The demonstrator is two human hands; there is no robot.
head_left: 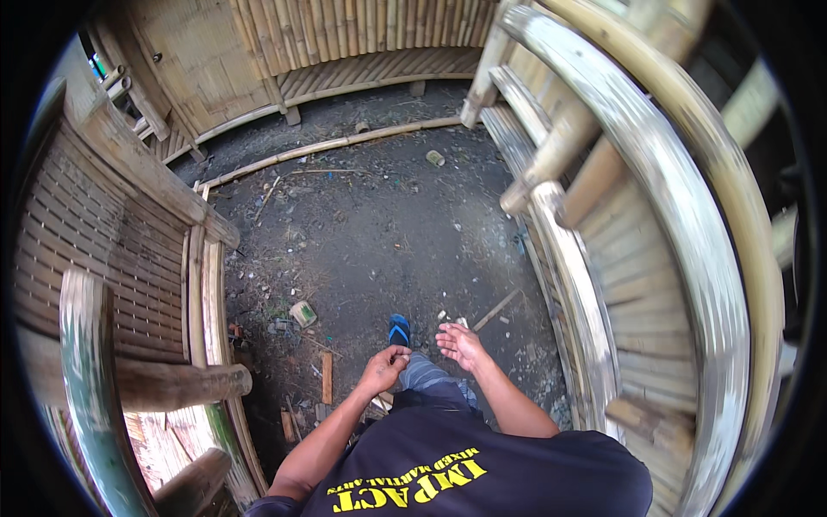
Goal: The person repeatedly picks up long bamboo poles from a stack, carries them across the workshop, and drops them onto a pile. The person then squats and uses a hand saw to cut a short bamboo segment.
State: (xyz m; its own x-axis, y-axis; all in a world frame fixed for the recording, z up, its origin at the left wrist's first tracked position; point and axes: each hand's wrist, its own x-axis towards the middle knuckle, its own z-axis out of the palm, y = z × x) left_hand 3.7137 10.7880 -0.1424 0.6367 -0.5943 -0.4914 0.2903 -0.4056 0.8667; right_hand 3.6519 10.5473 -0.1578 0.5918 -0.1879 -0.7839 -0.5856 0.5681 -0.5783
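Observation:
My left hand (384,369) hangs in front of my grey shorts (422,372). Its fingers are curled together, and whatever may be inside them is hidden. A little to the right, my right hand (461,345) is held out with its fingers loosely extended and nothing in it. Neither hand touches the bamboo around me. Between and beyond them, one foot in a blue sandal (398,331) stands on the dark dirt ground (370,233).
A slatted bamboo bench (568,284) with thick rails runs along the right. Woven bamboo panelling (112,250) with protruding poles stands on the left. A bamboo pole (327,147) lies across the ground ahead, before a bamboo wall (362,34). Scraps and a cut bamboo piece (302,314) litter the dirt.

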